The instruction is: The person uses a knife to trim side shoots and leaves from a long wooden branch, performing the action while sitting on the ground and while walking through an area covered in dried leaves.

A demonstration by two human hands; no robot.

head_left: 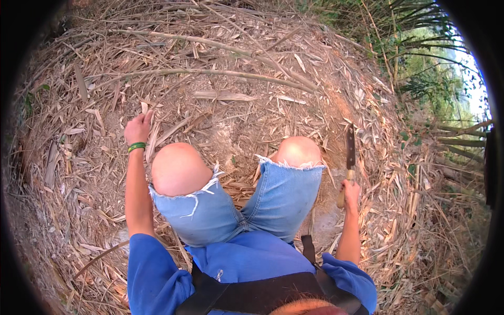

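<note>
My right hand [350,192] is closed around the pale wooden handle of a knife [350,149]. Its dark, narrow blade carries light spots and points away from me, beyond my right knee. Out past my left knee, my left hand [138,128] is low over the leaf litter, a green band on its wrist. The fingers look curled together beside a pale dry leaf [144,107]; whether they grip it is hard to make out.
Dry bamboo leaves and husks cover the ground [226,131]. Ahead, a long bent bamboo stem [231,72] arches across, with another stem [199,40] behind it. Green plants [425,79] grow at the far right. My bare knees stick out of torn denim [283,194].
</note>
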